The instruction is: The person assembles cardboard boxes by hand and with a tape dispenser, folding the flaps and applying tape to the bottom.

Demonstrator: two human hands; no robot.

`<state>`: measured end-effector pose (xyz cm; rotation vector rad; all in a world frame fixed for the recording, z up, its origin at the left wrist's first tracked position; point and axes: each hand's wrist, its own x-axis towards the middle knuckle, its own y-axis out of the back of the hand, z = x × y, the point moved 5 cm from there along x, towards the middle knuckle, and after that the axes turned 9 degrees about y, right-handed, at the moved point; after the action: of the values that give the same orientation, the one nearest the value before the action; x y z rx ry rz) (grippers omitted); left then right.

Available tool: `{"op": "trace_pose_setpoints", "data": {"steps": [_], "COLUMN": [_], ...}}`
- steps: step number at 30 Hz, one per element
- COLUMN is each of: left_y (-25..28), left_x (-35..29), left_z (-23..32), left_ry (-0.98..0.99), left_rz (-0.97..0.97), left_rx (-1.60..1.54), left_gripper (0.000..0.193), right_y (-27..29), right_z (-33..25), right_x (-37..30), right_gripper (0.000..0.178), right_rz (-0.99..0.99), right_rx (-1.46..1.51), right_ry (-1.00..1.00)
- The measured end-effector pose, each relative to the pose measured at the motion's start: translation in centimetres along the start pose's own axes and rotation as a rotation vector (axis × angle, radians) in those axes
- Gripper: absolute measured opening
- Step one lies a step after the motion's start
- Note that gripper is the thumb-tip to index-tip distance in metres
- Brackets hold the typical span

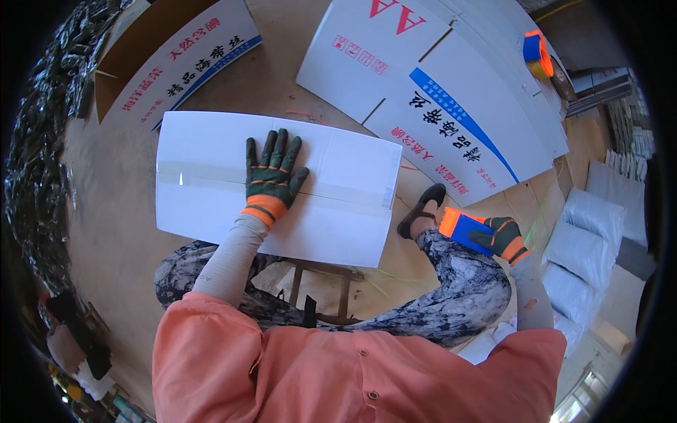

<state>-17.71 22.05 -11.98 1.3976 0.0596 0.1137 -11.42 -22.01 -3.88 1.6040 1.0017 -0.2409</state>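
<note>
A white carton (338,166) lies in front of me with its flaps closed and a strip of clear tape (211,174) along the seam. My left hand (271,180), in a dark green and orange glove, rests flat on top of it with the fingers stretched out. Off to the right, above my knee, my right hand (506,240) wears a matching glove. Its fingers are wrapped round a blue and orange tape dispenser (464,229), held apart from the carton. Part of a wooden frame (321,270) shows below the carton's near edge.
Flat printed cartons (395,84) are stacked at the far right, with another orange and blue tape dispenser (537,53) on them. An open carton (204,67) stands far left. Dark shiny packs (42,155) are heaped along the left; white bags (582,247) lie at right.
</note>
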Motion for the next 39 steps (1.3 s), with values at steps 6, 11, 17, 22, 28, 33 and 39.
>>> {"op": "trace_pose_setpoints", "data": {"steps": [6,11,17,22,28,33,39], "left_y": [-0.6,-0.1,3.1,-3.4,8.4,20.9,11.3], "left_x": [0.3,-0.3,1.6,-11.1,-26.5,-27.6,-10.1], "left_z": [1.4,0.7,-6.7,-42.4,-46.4,-38.2,-16.7], "left_ry": [0.001,0.036,0.223,1.196,0.778,0.913,0.194], "left_rz": [-0.01,0.03,0.094,0.428,0.707,1.198,-0.088], "left_rx": [-0.001,-0.011,-0.259,-1.115,-1.707,-0.44,-0.037], "left_gripper": [0.06,0.06,0.052,0.05,0.048,0.035,0.1], "right_y": [-11.2,-11.7,-14.8,-11.0,-0.4,4.1,2.6], "right_z": [-4.1,-7.7,-8.0,-13.3,-17.9,-18.1,-17.3], "right_x": [11.8,14.6,14.2,16.4,16.7,10.8,7.2], "right_gripper": [0.037,0.024,0.02,0.02,0.02,0.025,0.029], "right_rz": [0.134,0.512,0.841,0.817,0.83,0.998,0.91], "right_rx": [-0.284,0.151,0.412,0.315,-0.059,0.619,0.462], "right_ry": [-0.033,-0.245,-0.235,-0.083,0.046,0.183,0.15]}}
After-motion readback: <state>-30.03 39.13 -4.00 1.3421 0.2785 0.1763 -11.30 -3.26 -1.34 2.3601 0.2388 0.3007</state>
